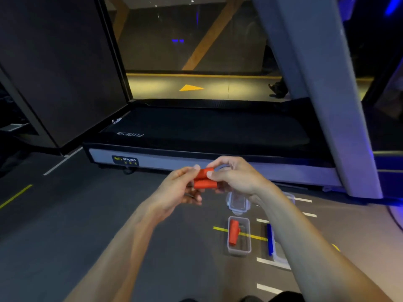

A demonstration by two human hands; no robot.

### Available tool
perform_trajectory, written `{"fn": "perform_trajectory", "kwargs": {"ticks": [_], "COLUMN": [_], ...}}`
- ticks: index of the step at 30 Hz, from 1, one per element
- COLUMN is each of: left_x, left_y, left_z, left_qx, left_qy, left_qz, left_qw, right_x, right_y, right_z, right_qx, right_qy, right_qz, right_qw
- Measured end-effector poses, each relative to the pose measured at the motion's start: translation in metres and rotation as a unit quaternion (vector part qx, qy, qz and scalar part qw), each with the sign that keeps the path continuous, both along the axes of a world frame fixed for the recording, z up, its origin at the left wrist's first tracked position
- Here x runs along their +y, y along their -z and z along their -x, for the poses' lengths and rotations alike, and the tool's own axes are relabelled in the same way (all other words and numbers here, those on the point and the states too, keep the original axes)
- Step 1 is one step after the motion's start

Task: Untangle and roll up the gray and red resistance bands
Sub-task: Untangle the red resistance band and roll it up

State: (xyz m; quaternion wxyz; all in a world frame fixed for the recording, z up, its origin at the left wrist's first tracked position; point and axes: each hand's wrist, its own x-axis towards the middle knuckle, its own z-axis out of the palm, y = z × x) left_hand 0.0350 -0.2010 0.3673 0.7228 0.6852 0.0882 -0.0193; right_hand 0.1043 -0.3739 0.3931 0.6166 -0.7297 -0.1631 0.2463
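A red resistance band (204,179), partly rolled into a short thick bundle, is held in the air between both hands. My left hand (178,190) grips its left end with curled fingers. My right hand (235,177) pinches its right end between thumb and fingers. Something dark shows under my left fingers; I cannot tell what it is. A second red band (233,235), rolled up, lies in a clear plastic box (247,249) on the floor below my right forearm.
A clear lid (238,203) lies on the floor beyond the box. To the right, another clear container (281,261) with a blue item (270,240) is partly hidden by my forearm. A treadmill (196,131) stands just ahead, its upright (322,88) at the right.
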Motion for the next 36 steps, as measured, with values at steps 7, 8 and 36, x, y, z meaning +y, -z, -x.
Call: {"fn": "perform_trajectory", "kwargs": {"ticks": [7,8,36], "left_x": [-0.010,-0.010,-0.090], "left_y": [0.058,0.069,0.402], "left_z": [-0.039,-0.044,-0.145], "left_qx": [-0.018,-0.018,0.149], "left_qy": [0.033,0.045,0.045], "left_qz": [-0.011,-0.014,0.014], "left_qw": [0.999,0.999,0.988], "right_x": [-0.008,-0.009,-0.039], "right_y": [0.054,0.063,0.394], "right_z": [-0.032,-0.036,-0.095], "right_qx": [0.099,0.108,0.340], "right_qy": [0.004,0.007,0.403], "right_qz": [0.003,0.013,-0.096], "right_qw": [0.995,0.994,0.844]}}
